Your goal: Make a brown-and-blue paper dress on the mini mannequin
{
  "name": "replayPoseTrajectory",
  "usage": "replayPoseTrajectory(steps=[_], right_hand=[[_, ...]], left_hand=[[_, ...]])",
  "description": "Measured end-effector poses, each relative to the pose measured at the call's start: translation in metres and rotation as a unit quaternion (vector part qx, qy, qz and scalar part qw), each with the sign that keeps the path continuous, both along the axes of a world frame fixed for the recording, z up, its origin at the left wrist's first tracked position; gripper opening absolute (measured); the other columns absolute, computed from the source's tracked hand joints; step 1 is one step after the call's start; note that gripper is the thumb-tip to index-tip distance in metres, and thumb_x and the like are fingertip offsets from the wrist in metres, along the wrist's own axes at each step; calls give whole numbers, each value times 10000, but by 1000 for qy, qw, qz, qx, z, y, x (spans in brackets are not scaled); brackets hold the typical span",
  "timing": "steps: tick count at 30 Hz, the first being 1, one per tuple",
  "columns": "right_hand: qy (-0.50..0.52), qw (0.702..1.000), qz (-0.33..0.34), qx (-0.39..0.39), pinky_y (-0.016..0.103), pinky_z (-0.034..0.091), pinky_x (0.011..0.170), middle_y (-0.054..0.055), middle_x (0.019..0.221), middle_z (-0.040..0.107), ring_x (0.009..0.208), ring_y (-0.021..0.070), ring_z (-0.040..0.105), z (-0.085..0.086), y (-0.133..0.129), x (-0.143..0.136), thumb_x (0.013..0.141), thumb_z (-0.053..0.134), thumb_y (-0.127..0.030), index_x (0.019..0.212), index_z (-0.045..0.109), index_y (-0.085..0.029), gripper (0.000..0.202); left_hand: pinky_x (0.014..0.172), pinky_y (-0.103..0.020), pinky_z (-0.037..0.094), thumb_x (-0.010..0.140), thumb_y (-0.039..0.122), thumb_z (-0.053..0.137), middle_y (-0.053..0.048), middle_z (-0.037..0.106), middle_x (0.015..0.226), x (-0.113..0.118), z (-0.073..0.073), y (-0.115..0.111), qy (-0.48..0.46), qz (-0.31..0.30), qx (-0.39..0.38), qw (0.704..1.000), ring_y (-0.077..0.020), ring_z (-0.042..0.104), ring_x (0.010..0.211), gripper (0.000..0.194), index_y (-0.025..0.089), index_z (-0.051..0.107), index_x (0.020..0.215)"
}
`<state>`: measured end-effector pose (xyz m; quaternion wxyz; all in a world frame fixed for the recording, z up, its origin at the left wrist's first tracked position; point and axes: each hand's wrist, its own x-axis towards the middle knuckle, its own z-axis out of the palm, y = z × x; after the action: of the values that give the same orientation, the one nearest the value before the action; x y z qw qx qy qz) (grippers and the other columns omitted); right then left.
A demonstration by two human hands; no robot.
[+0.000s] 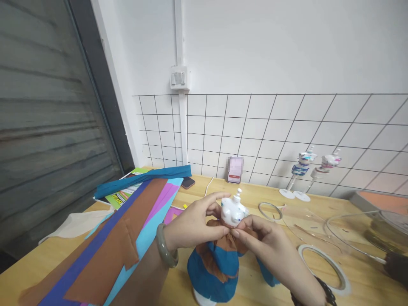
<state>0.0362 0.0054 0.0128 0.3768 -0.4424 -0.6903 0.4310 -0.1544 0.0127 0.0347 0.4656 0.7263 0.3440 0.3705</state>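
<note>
A small white dress form (232, 210), with a knob on top and blue marks on its torso, stands upright between my hands. Gathered around its waist is a brown and blue crepe paper skirt (218, 265), whose white base shows below. My left hand (199, 223) curls round the form's left side, its thumb pressing at the waist. With thumb and finger, my right hand (266, 244) pinches the paper's brown edge at the waist from the other side. Part of the skirt lies hidden behind my right hand.
Crepe paper strips (127, 229) in several colours spread over the left of the table. Two more dress forms (299, 170) stand at the back right. A tape roll (330, 270), a smaller ring (270, 211) and a cable (347, 244) lie at right. A phone (235, 170) leans against the wall.
</note>
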Motion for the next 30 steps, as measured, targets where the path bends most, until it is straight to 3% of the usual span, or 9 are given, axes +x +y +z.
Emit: replayPoseTrajectory(steps=[7, 12, 17, 19, 21, 24, 27, 30], right_hand=[[41, 999, 13, -30, 247, 482, 552, 4, 626, 632, 586, 141, 591, -3, 1, 0, 750, 649, -461, 693, 593, -187, 285], [11, 1000, -13, -2, 245, 474, 532, -7, 598, 608, 564, 139, 576, -3, 0, -1, 756, 641, -448, 675, 578, -196, 272], [-27, 999, 10, 32, 283, 515, 607, 26, 713, 647, 665, 171, 612, -3, 2, -1, 823, 565, -438, 777, 606, -198, 248], [-46, 996, 13, 80, 326, 529, 722, 53, 846, 663, 805, 200, 630, -4, 3, 0, 850, 536, -419, 873, 616, -205, 230], [-60, 986, -29, 152, 388, 495, 872, 87, 1083, 622, 1021, 241, 585, -6, 2, 1, 850, 543, -412, 1044, 586, -220, 276], [-87, 966, -88, 228, 481, 401, 1004, 97, 1387, 412, 1260, 284, 410, -8, -2, 4, 855, 542, -405, 1317, 393, -276, 502], [-138, 952, -36, 272, 491, 374, 1034, 75, 1458, 303, 1335, 275, 300, -8, -6, 4, 875, 526, -349, 1394, 261, -322, 583], [-182, 927, 2, 328, 456, 437, 974, 100, 1354, 386, 1269, 260, 373, -9, -6, 1, 889, 494, -241, 1344, 343, -294, 482]], left_hand=[[912, -369, 462, 745, 134, 632, -73, 621, 1042, -1, 2, 0, 22, -1, 16, 1000, -215, 582, 1036, 640, 221, 388, 1329], [907, -367, 472, 719, 248, 711, -73, 625, 1030, 1, 2, -1, -6, 9, -12, 1000, -219, 582, 1038, 643, 217, 425, 1294], [825, -354, 502, 693, 251, 739, -51, 643, 939, 7, -3, 2, -45, 42, -40, 997, -209, 621, 934, 623, 223, 454, 1247], [791, -330, 506, 700, 248, 734, -40, 647, 908, 8, -6, 5, -70, 64, -45, 994, -197, 633, 895, 595, 218, 458, 1226], [738, -289, 509, 712, 252, 724, -28, 646, 874, 9, -10, 10, -101, 109, -58, 987, -178, 641, 851, 556, 210, 457, 1198], [525, -205, 459, 726, 273, 706, 14, 615, 727, 8, -13, 16, -109, 196, -77, 972, -122, 612, 625, 523, 197, 444, 1172], [396, -180, 362, 720, 301, 704, 51, 564, 595, 8, -14, 19, -88, 238, -94, 963, -88, 511, 447, 526, 179, 435, 1155], [385, -180, 351, 720, 288, 693, 68, 538, 538, 9, -12, 18, -81, 234, -103, 963, -86, 487, 417, 488, 165, 443, 1121]])
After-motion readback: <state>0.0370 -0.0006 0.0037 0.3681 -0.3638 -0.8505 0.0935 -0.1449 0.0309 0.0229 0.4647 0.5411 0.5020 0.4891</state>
